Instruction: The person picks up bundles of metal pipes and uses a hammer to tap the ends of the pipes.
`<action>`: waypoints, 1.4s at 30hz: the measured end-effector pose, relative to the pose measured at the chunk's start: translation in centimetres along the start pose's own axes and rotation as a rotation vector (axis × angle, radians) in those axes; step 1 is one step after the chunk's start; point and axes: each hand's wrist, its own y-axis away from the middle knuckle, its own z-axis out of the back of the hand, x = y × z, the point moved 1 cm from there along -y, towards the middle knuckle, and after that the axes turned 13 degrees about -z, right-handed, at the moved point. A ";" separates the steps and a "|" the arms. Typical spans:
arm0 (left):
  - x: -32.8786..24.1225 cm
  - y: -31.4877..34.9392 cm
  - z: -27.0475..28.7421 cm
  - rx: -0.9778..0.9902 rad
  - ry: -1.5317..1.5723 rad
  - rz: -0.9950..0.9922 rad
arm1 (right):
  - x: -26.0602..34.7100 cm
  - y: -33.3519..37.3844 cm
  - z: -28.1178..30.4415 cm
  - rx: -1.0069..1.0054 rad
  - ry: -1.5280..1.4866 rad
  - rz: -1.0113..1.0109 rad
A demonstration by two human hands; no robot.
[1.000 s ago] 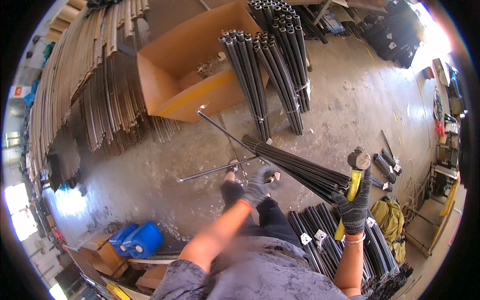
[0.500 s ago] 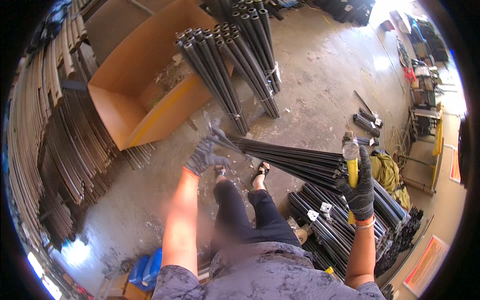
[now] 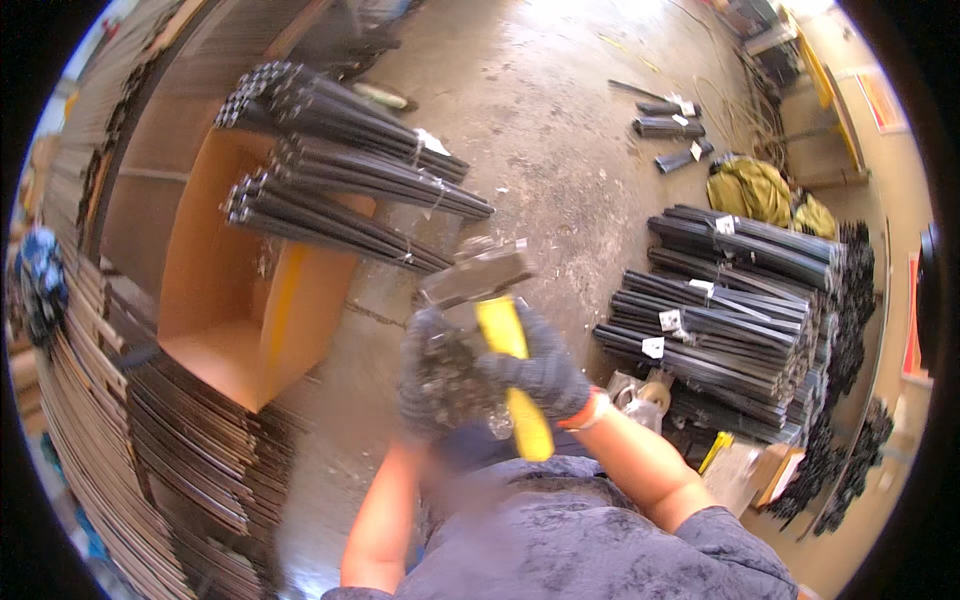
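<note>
My right hand [image 3: 547, 365], in a dark grey knit glove, is closed around the yellow handle of a hammer [image 3: 503, 325]. Its broad dark metal head points away from me. My gloved left hand [image 3: 424, 370] is wrapped along the left side of a bundle of dark tubes [image 3: 462, 378], whose clustered ends face up between my hands. Blur and the right hand hide part of this bundle, and its lower end cannot be seen.
Several black tube bundles [image 3: 345, 215] lean by a large open cardboard box [image 3: 315, 290] on the left. Long metal bars [image 3: 190, 430] fill a rack at far left. Labelled tube bundles [image 3: 720, 320] are stacked at right, near an olive cloth [image 3: 750, 190] and a tape roll [image 3: 655, 397].
The slanting tube bundle now stands end-up before me. My left hand has closed on it, and my right hand has brought the hammer inward from the right. The view has turned.
</note>
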 end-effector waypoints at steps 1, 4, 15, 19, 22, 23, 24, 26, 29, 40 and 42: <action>0.7 0.5 1.3 -0.056 -0.342 -0.100 | -1.0 -0.3 -0.5 -0.022 -0.057 -0.046; 0.7 1.3 2.5 0.206 -1.536 -0.311 | -4.0 -2.2 0.0 0.067 -0.209 -0.096; 7.7 -0.6 -9.5 0.357 -1.324 -0.051 | 2.1 4.3 13.1 0.166 -0.263 0.007; 10.5 -3.9 -13.9 0.851 -1.785 -0.425 | 3.4 6.9 19.1 0.027 -0.263 0.155; 13.7 -5.6 -18.7 1.230 -2.027 -0.957 | 4.7 8.6 23.9 -0.014 -0.201 0.189; 14.7 -6.0 -20.1 1.242 -2.023 -1.001 | 4.8 8.8 25.1 -0.009 -0.208 0.212; 15.7 -6.4 -21.3 1.251 -2.020 -1.044 | 5.0 9.0 26.3 -0.009 -0.189 0.231; 17.3 -6.9 -23.0 1.241 -1.969 -0.963 | 5.4 9.7 28.3 -0.034 -0.190 0.280; 19.8 -7.6 -24.3 0.969 -1.543 -0.519 | 6.1 10.6 30.5 -0.106 -0.169 0.238; 26.0 -12.8 -21.4 0.402 -0.069 0.640 | 1.3 6.7 32.3 -0.425 -0.231 0.263; 26.5 -14.2 -19.5 0.876 -0.634 -0.003 | 3.5 6.8 31.1 -0.586 -0.058 0.270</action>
